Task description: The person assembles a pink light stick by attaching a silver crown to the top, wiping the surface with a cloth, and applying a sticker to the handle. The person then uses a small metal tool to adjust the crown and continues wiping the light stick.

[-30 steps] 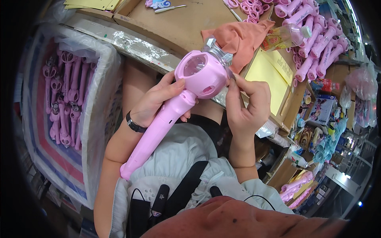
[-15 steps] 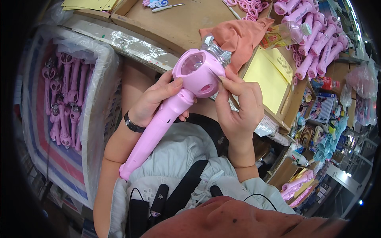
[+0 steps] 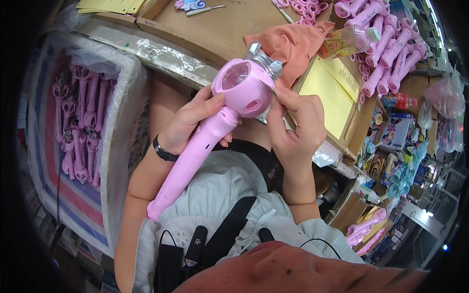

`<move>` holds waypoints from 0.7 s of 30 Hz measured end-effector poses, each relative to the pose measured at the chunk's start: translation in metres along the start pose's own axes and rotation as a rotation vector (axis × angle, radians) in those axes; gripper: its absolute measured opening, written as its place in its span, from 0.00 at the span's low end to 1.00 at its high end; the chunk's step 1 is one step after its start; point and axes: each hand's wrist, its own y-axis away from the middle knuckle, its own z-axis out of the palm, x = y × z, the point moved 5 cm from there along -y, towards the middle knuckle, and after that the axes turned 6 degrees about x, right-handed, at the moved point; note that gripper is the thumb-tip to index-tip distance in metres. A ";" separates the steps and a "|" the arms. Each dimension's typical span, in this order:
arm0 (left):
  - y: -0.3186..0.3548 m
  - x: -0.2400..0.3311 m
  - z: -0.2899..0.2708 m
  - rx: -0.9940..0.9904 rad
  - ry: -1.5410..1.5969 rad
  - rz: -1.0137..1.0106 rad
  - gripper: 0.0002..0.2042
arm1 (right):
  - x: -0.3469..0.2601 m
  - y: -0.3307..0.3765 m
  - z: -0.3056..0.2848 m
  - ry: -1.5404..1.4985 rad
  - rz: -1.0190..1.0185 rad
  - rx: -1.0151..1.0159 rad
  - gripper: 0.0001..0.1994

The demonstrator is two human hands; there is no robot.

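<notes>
A pink plastic toy wand [image 3: 193,158] lies slantwise above my lap, its handle end near my left elbow. Its round head has an oval opening with a clear dome showing inside, and a shiny silver piece [image 3: 264,59] tops it. My left hand [image 3: 188,119] is closed around the neck of the wand, the thumb pressed against the head. On the head's right side, my right hand [image 3: 299,124] pinches thumb and forefinger together at the surface. A thin dark sliver shows at those fingertips, too small to name.
An orange cloth [image 3: 295,49] lies on the workbench beyond the wand. Yellow paper sheets [image 3: 325,100], a plastic bottle [image 3: 349,41] and piled pink wand parts [image 3: 400,49] are to the right. A plastic-lined crate [image 3: 110,146] with several wands stands at left.
My right fingertips have shifted slightly up along the wand's head, toward the silver piece. The wand's head has tilted a little; my left hand keeps its hold.
</notes>
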 end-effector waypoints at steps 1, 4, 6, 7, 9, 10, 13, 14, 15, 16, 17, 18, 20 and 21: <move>0.000 0.001 0.000 -0.005 -0.002 0.004 0.24 | -0.001 0.000 0.000 0.015 -0.014 -0.003 0.10; -0.001 0.001 0.001 -0.010 0.001 0.011 0.25 | -0.004 0.001 0.000 0.021 -0.055 -0.004 0.10; -0.001 0.001 0.000 0.006 -0.012 0.014 0.25 | -0.006 0.002 0.001 0.011 -0.061 -0.029 0.10; 0.000 0.000 0.000 0.012 -0.018 0.011 0.25 | -0.005 0.002 0.000 0.012 -0.032 -0.022 0.10; 0.000 0.000 0.000 0.014 -0.028 0.012 0.25 | -0.003 0.001 0.000 0.026 0.013 -0.030 0.10; -0.001 0.000 0.000 0.010 -0.034 0.012 0.25 | -0.004 0.001 -0.001 0.026 -0.014 -0.019 0.10; 0.000 0.000 0.000 0.021 -0.010 0.004 0.25 | -0.006 0.000 -0.001 0.019 -0.060 -0.017 0.10; 0.000 0.000 0.000 0.018 -0.012 0.010 0.25 | -0.006 0.000 0.000 0.003 -0.064 -0.018 0.10; -0.001 0.000 0.001 0.016 -0.014 0.014 0.25 | -0.007 -0.001 0.001 -0.003 -0.067 -0.029 0.10; -0.001 0.000 0.001 0.016 -0.018 0.012 0.25 | -0.006 -0.001 0.000 -0.003 -0.032 -0.016 0.10; -0.001 0.000 0.002 0.016 -0.022 0.014 0.25 | -0.005 -0.002 0.000 0.007 -0.002 -0.014 0.10; 0.000 0.000 0.002 0.018 -0.027 0.013 0.25 | -0.005 -0.003 -0.001 0.018 0.027 -0.010 0.10; 0.000 0.001 0.002 0.019 -0.027 0.015 0.25 | -0.008 -0.004 -0.002 0.031 -0.002 -0.028 0.10; 0.001 0.001 0.003 0.022 -0.021 0.013 0.25 | -0.010 -0.005 -0.003 0.019 -0.030 -0.013 0.10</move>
